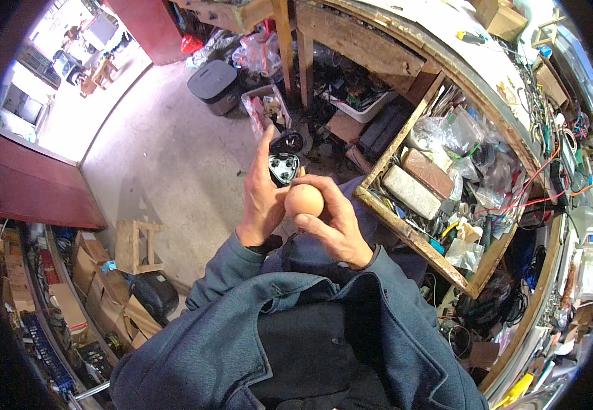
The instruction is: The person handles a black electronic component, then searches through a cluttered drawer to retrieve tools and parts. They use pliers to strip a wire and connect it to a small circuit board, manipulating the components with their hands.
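In front of my body, my left hand (260, 195) is wrapped round a dark electric shaver (283, 168). Its triangular head is flipped open, and the round fittings inside show. The black lid (287, 142) stands up at the far side. Close beside it on the right, my right hand (336, 222) grips a smooth, round, tan ball-shaped thing (304, 200) between thumb and curled fingers. What that ball is, I cannot make out, and its underside is hidden. The two hands almost touch.
At right, an open wooden drawer (412, 240) full of plastic bags and small parts juts from a cluttered workbench (481, 89). A grey bin (215, 89) and a carton (265, 109) stand on the floor ahead. A small wooden stool (132, 247) lies at left, near cardboard boxes (91, 263).
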A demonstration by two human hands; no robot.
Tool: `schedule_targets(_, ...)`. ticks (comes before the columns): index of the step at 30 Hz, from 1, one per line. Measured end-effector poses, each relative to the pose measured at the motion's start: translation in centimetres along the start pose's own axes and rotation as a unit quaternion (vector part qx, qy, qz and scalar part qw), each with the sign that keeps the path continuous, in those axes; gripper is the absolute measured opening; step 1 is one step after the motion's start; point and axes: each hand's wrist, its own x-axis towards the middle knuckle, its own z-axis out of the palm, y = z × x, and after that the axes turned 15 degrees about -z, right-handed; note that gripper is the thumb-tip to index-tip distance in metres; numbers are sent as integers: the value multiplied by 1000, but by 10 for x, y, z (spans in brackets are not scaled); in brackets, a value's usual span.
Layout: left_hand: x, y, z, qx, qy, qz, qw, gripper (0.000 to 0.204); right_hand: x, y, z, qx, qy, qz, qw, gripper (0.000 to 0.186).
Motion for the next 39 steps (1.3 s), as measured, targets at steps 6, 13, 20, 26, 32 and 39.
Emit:
schedule_targets(6,2,7,0,-156,-100,-86,979,83,-2,1,-15,216,61,41,974,62)
schedule_targets(13,2,10,-6,-95,-141,-53,984,87,7,-1,-21,285,135,57,947,45)
schedule_targets(20,1,7,-4,-149,-212,-84,962,91,5,8,-27,335,128,29,933,34)
schedule_targets(26,0,11,-2,-39,-185,-55,980,94,8,-15,-23,352,79,70,930,65)
schedule_targets(32,-3,14,-1,45,-173,0,984,99,8,-2,-19,332,119,82,932,37)
schedule_targets(39,-2,-3,2,11,-143,-20,989,97,3,1,-10,331,133,74,931,29)
